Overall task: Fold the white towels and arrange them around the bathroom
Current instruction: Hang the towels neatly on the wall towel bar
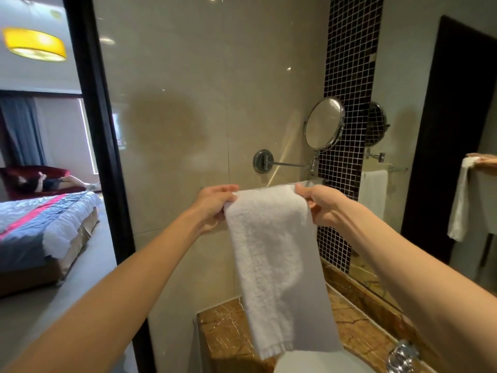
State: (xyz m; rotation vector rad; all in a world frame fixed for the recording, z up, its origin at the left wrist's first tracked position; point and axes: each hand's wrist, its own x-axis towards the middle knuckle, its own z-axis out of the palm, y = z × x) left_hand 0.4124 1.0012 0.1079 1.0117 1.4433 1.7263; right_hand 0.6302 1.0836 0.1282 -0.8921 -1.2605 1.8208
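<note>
The person is holding a white towel (pixel 271 238) out at arm's length against the beige wall (pixel 188 90), and its long axis is running straight down, the free end hanging just above the marble counter (pixel 223 332) and the white basin rim (pixel 309 359). The left hand (pixel 215 208) is pinching the upper left corner and the right hand (pixel 320 205) is clenching the upper right corner, so the top edge is stretching level between them, with neither hand clearly nearer. Behind that edge something like a rail or shelf seems to be showing, though the towel is hiding most of it; I judge the draping turns on lifting the edge over it. A round swing-arm mirror (pixel 324 123) is sticking out just above the right hand. Through the doorway a bed (pixel 40 224) is showing.
</note>
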